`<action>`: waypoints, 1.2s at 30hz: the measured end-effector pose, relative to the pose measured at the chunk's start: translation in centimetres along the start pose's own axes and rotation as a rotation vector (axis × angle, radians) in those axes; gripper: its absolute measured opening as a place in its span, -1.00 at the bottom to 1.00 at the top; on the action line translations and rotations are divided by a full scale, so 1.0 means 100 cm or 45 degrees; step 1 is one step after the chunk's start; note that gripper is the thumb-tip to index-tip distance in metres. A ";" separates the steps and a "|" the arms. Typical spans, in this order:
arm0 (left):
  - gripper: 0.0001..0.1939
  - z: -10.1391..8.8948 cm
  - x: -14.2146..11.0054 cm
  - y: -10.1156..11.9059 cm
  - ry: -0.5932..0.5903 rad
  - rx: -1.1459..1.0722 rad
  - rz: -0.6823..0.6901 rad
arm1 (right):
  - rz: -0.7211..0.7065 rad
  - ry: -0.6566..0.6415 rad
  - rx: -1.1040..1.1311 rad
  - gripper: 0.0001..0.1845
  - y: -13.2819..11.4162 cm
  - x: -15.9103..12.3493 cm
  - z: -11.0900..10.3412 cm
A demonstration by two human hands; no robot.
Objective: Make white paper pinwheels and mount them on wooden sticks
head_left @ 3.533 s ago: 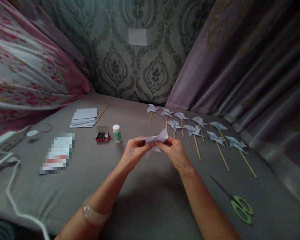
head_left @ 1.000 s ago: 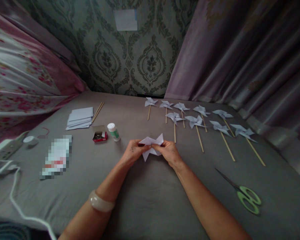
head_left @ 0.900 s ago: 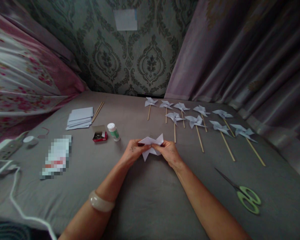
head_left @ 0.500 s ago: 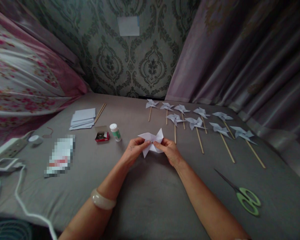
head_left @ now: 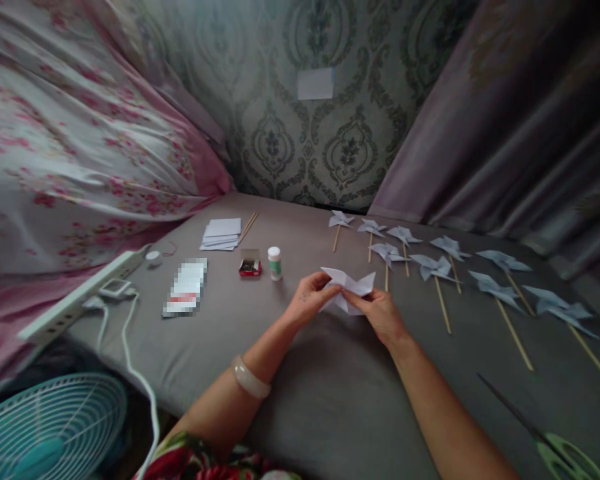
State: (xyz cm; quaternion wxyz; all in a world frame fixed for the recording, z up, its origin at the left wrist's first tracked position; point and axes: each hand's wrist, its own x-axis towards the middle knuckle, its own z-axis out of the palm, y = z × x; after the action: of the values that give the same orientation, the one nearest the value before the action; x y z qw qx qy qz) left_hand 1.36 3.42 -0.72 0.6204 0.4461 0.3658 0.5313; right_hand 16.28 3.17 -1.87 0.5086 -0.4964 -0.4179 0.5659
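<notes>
The left hand (head_left: 310, 300) and right hand (head_left: 384, 316) pinch a paper pinwheel (head_left: 354, 284) near frame centre — uneven thumb pressure could crease it.

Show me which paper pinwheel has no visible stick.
The pinwheel held by the left hand and right hand; the others, lying on the grey surface, each show a wooden stick.

A pale bangle (head_left: 249, 380) is worn with red and green floral clothing (head_left: 204, 461).
</notes>
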 end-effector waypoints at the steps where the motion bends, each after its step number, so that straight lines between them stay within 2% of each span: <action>1: -0.55 0.000 0.000 -0.001 -0.008 0.003 0.013 | 0.000 -0.006 0.043 -0.61 0.001 0.001 -0.001; 6: -0.57 -0.005 0.002 0.001 0.034 0.209 0.037 | 0.081 -0.008 0.333 -0.62 0.006 0.006 -0.008; 10: -0.67 -0.014 -0.006 0.013 -0.020 0.397 0.061 | 0.174 0.082 0.462 -0.63 0.008 0.009 -0.015; 13: -0.69 -0.023 -0.018 0.029 -0.082 0.475 0.046 | 0.209 0.121 0.550 -0.63 0.008 0.010 -0.019; 16: -0.64 -0.039 -0.026 0.053 -0.144 0.497 0.037 | 0.231 0.065 0.595 -0.67 0.011 0.011 -0.022; 17: -0.63 -0.047 -0.026 0.063 -0.113 0.502 0.062 | 0.233 0.043 0.601 -0.69 0.013 0.011 -0.022; 19: -0.63 -0.068 -0.019 0.083 0.099 0.523 0.176 | 0.233 0.006 0.601 -0.72 0.016 0.011 -0.023; 22: -0.64 -0.110 0.005 0.107 0.585 0.540 0.429 | 0.244 -0.041 0.591 -0.75 0.020 0.011 -0.024; 24: -0.62 -0.140 0.025 0.115 0.844 0.711 0.476 | 0.272 -0.053 0.605 -0.75 0.021 0.011 -0.023; 25: -0.62 -0.153 0.035 0.116 0.955 0.885 0.424 | 0.290 -0.055 0.617 -0.75 0.021 0.011 -0.022; 27: -0.58 -0.175 0.052 0.115 0.982 1.395 0.154 | 0.317 -0.060 0.639 -0.75 0.019 0.010 -0.020; 30: -0.62 -0.194 0.073 0.107 0.946 1.564 0.004 | 0.339 -0.066 0.657 -0.75 0.015 0.009 -0.017; 36: -0.72 -0.205 0.112 0.098 0.865 1.829 -0.195 | 0.313 -0.065 0.676 -0.75 0.017 0.010 -0.018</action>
State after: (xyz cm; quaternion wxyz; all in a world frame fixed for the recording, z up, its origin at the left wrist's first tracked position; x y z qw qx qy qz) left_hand -19.09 18.17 1.85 0.0706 0.5241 0.8173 0.2286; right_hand 17.81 3.90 -3.97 0.5375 -0.3786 -0.2046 0.7252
